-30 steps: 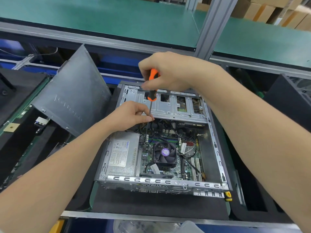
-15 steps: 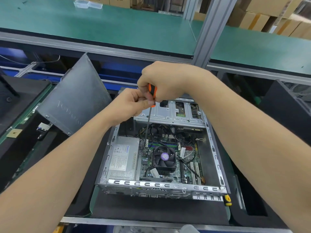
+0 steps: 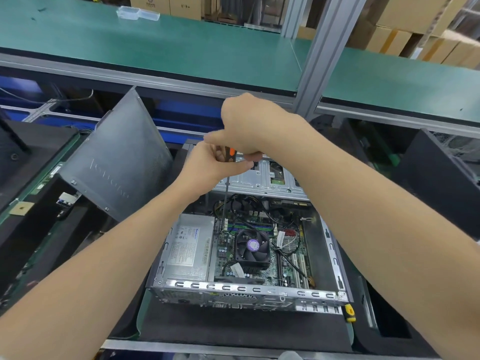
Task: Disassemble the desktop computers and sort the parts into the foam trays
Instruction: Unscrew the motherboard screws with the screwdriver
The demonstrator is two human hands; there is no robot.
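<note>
At 9 o'clock I see a black foam tray (image 3: pixel 39 229); the dark parts in it I cannot make out. Just right of it a grey metal side panel (image 3: pixel 114 157), flat and finely perforated, leans tilted with raised lettering on its face.

In the middle the open computer case (image 3: pixel 249 289), bare silver sheet metal, lies on black foam. Inside it, at its 9 o'clock, sits a boxy silver power supply (image 3: pixel 189 248) with a white label. Beside that is a green circuit board carrying a square black fan (image 3: pixel 253 245) with a purple hub, with black cables looped toward 12 o'clock under a stamped metal drive cage (image 3: pixel 262 180).

My left hand (image 3: pixel 210 167) is curled round the lower end of the screwdriver (image 3: pixel 226 193) handle. My right hand (image 3: pixel 249 123) is clenched over its orange-and-black top. The thin steel shaft runs down, its tip at the board beside the power supply.

At 3 o'clock stands another black case (image 3: pixel 441 172).
</note>
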